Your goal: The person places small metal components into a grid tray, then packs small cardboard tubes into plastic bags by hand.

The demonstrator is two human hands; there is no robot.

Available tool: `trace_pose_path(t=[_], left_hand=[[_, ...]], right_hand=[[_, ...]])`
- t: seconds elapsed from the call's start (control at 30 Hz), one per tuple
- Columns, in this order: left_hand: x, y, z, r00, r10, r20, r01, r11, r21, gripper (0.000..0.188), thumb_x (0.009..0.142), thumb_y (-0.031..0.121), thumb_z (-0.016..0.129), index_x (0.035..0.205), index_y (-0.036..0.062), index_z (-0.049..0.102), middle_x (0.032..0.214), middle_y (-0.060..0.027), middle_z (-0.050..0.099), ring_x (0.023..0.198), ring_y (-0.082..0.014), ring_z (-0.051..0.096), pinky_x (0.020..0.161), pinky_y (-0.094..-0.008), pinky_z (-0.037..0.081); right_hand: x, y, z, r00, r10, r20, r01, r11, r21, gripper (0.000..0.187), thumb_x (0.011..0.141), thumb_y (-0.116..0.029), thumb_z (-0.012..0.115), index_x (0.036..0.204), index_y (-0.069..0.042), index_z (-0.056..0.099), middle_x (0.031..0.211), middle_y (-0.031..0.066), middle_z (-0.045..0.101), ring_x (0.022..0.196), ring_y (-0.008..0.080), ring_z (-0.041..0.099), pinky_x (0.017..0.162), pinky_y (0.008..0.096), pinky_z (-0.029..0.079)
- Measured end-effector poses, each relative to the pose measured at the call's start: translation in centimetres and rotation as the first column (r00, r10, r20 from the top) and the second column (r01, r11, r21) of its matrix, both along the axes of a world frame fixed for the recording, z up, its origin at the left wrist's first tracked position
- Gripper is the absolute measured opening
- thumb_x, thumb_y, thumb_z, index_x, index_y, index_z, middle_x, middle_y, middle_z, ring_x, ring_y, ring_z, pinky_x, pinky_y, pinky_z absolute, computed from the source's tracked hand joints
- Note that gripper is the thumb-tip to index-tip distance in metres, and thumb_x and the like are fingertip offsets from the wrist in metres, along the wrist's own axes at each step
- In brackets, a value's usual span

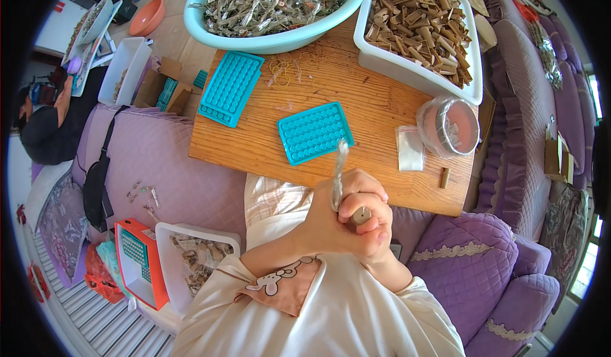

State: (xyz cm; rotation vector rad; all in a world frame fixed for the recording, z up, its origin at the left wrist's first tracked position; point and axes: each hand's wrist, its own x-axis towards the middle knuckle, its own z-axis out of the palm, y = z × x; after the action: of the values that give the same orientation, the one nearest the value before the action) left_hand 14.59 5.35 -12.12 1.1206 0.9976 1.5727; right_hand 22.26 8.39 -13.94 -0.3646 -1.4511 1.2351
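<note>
My two hands are pressed together just below the near edge of the wooden table. My left hand grips a thin silvery strip that sticks up over the table edge. My right hand is closed around a small brown tube; only its pale round end shows between the fingers. Nearest on the table is a teal perforated tray, with a second teal tray farther left.
At the back stand a teal basin of silvery strips and a white tray of brown tubes. A plastic-wrapped round container, clear bags, a loose tube. A white bin sits low left, purple cushions right, another person far left.
</note>
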Motion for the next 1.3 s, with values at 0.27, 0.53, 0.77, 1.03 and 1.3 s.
trace_pose_path(t=[0.27, 0.53, 0.77, 1.03, 1.3], left_hand=[[-0.5, 0.9, -2.8, 0.982, -0.182, 0.041, 0.187, 0.957, -0.221, 0.060, 0.057, 0.042, 0.069, 0.094, -0.0011, 0.050, 0.091, -0.0138, 0.052, 0.087, -0.0257, 0.054, 0.072, -0.0352, 0.045], [-7.2, 2.3, -7.4, 0.154, -0.075, -0.985, -0.247, 0.963, -0.112, 0.085, 0.050, 0.040, 0.075, 0.122, 0.0136, 0.039, 0.128, -0.0170, 0.030, 0.120, -0.0346, 0.028, 0.094, -0.0581, 0.017], [-9.1, 2.0, -8.3, 0.245, -0.070, -0.967, -0.205, 0.971, -0.122, 0.072, 0.051, 0.030, 0.075, 0.114, 0.0117, 0.045, 0.109, -0.0164, 0.038, 0.105, -0.0351, 0.039, 0.092, -0.0550, 0.025], [-17.4, 0.4, -4.3, 0.074, 0.172, -0.982, -0.661, 0.746, 0.081, 0.061, 0.058, 0.034, 0.071, 0.108, 0.0055, 0.051, 0.110, -0.0195, 0.045, 0.099, -0.0321, 0.046, 0.086, -0.0440, 0.034], [-20.4, 5.0, -7.0, -0.048, 0.128, -0.991, -0.689, 0.714, 0.126, 0.067, 0.057, 0.041, 0.070, 0.109, 0.0035, 0.051, 0.110, -0.0209, 0.045, 0.101, -0.0318, 0.045, 0.085, -0.0502, 0.031]], right_hand=[[0.9, -1.4, -0.8, 0.994, 0.105, 0.037, -0.075, 0.876, -0.477, 0.041, 0.086, -0.042, 0.041, 0.088, -0.002, 0.050, 0.076, 0.0048, 0.046, 0.067, 0.0120, 0.045, 0.060, 0.0233, 0.037], [4.8, 3.3, -2.9, 0.897, -0.403, -0.182, 0.124, 0.623, -0.772, 0.022, 0.087, -0.029, 0.043, 0.087, -0.007, 0.048, 0.074, -0.0012, 0.044, 0.066, 0.0089, 0.039, 0.060, 0.0223, 0.032], [5.8, 4.3, -3.9, 0.884, -0.458, -0.093, 0.202, 0.553, -0.808, 0.019, 0.088, -0.027, 0.042, 0.086, -0.009, 0.049, 0.072, -0.0035, 0.045, 0.063, 0.0070, 0.040, 0.057, 0.0216, 0.033], [5.8, 4.3, -4.9, 0.891, -0.450, -0.058, 0.210, 0.523, -0.826, 0.021, 0.088, -0.028, 0.042, 0.084, -0.008, 0.050, 0.071, -0.0025, 0.044, 0.065, 0.0082, 0.039, 0.059, 0.0215, 0.032], [4.6, 4.8, -5.0, 0.907, -0.421, -0.013, 0.233, 0.528, -0.817, 0.020, 0.087, -0.027, 0.042, 0.084, -0.008, 0.050, 0.072, -0.0019, 0.044, 0.064, 0.0079, 0.038, 0.058, 0.0210, 0.032]])
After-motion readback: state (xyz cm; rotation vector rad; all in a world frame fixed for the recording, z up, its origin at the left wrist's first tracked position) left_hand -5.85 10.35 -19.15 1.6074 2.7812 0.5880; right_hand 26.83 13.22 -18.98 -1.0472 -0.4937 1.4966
